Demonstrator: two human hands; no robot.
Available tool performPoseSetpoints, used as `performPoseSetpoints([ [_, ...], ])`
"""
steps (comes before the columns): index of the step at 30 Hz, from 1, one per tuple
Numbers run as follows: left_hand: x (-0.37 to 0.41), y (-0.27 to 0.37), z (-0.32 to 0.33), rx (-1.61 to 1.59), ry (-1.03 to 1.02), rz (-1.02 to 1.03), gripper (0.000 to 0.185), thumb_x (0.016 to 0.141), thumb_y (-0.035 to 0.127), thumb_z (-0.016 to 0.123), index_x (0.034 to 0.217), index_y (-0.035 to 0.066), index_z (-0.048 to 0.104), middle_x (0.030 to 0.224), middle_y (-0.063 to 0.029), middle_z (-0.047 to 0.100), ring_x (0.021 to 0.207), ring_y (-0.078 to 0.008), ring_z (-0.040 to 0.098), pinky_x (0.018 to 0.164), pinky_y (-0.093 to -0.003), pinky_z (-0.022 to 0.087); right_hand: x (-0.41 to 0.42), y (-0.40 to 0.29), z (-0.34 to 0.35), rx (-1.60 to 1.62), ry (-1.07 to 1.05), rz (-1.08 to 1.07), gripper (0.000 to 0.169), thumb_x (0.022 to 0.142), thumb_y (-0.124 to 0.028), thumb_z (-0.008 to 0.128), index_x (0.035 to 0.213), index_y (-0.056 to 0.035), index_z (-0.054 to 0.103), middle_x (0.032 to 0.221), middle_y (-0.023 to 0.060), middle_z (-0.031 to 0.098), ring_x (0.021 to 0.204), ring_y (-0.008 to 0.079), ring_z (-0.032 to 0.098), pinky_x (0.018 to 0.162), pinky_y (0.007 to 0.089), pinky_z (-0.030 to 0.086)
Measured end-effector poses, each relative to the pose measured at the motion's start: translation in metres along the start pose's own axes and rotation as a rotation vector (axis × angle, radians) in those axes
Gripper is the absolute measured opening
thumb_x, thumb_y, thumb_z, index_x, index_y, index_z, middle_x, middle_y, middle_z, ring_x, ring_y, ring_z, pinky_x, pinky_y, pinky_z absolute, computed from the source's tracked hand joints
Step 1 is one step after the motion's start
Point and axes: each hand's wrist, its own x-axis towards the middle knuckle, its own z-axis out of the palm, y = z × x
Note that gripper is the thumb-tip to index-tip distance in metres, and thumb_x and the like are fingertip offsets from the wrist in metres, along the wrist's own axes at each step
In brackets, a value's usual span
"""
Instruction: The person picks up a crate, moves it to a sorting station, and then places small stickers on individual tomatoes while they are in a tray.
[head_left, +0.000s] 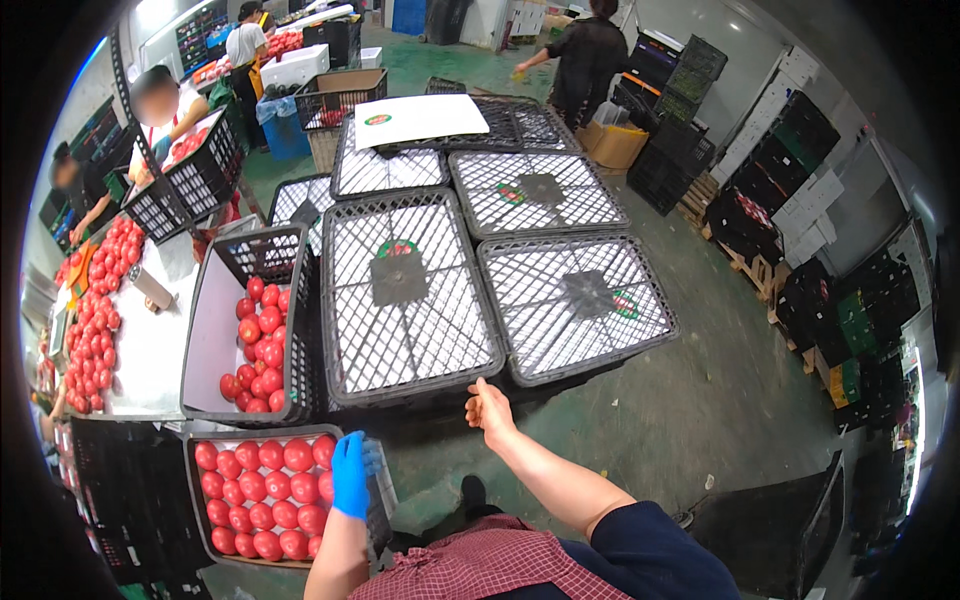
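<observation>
My left hand (352, 475), in a blue glove, is at the right rim of a black plastic crate (189, 480). Rows of red tomatoes (277, 484) fill that crate. The glove's fingers are blurred, so whether they grip the rim cannot be told. My bare right hand (489, 411) is beside the near corner of a lattice-topped black crate (337, 300), its thumb raised and fingers loosely bent, with nothing visible in it. White sheeting shows through this lattice. Left of it stands a deeper black crate (301, 337) with a white liner and loose tomatoes (262, 352).
More lattice-topped crates (540, 191) adjoin on the right and behind, one bearing a white board (420, 120). On the left, a metal table (150, 360) carries piled tomatoes (91, 352) and a steel flask (150, 286). Several people work beyond. Stacked crates and wooden pallets (757, 281) line the right wall.
</observation>
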Motion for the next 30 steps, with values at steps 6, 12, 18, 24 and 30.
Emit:
performPoseSetpoints([
  [6,0.042,0.017,0.046,-0.026,0.118,-0.062,0.048,0.103,0.051,0.051,0.12,0.007,0.06,0.098,-0.008,0.069,0.077,-0.0202,0.066,0.064,-0.0333,0.053,0.016,-0.039,-0.008,-0.023,-0.027,0.064,0.039,0.103,-0.045,0.056,0.095,-0.0073,0.06,0.073,0.002,0.062,0.056,0.0139,0.057,0.05,0.0289,0.044],
  [12,0.07,0.016,0.04,-0.049,0.166,-0.149,0.054,0.1,0.054,0.055,0.115,0.002,0.061,0.1,-0.0134,0.07,0.079,-0.0245,0.068,0.063,-0.0362,0.053,0.024,-0.049,-0.013,-0.054,-0.112,0.191,0.045,0.098,-0.05,0.062,0.09,-0.0059,0.064,0.072,0.0034,0.065,0.057,0.0143,0.06,0.051,0.029,0.044],
  [18,0.08,0.019,0.049,0.005,0.128,-0.187,0.058,0.097,0.059,0.057,0.107,0.002,0.063,0.088,-0.0125,0.072,0.07,-0.0237,0.068,0.057,-0.0348,0.051,0.028,-0.052,-0.008,-0.087,-0.007,0.19,0.047,0.097,-0.048,0.063,0.085,-0.0028,0.066,0.07,0.0062,0.066,0.053,0.0155,0.059,0.045,0.0293,0.041],
  [24,0.068,0.038,0.052,-0.08,0.091,-0.157,0.037,0.098,0.043,0.063,0.085,0.008,0.063,0.068,-0.0041,0.062,0.054,-0.0159,0.057,0.049,-0.0308,0.045,0.024,-0.048,0.001,-0.039,0.112,0.174,0.047,0.098,-0.043,0.062,0.084,0.0016,0.065,0.061,0.0085,0.058,0.046,0.0181,0.049,0.043,0.0338,0.037],
  [30,0.074,0.042,0.026,-0.008,0.139,-0.212,0.044,0.096,0.048,0.063,0.077,0.009,0.061,0.065,-0.0042,0.06,0.051,-0.0154,0.054,0.046,-0.0299,0.044,0.003,-0.053,0.013,-0.134,-0.004,0.273,0.051,0.1,-0.048,0.059,0.089,0.0009,0.067,0.066,0.0075,0.062,0.051,0.0159,0.053,0.045,0.0321,0.038],
])
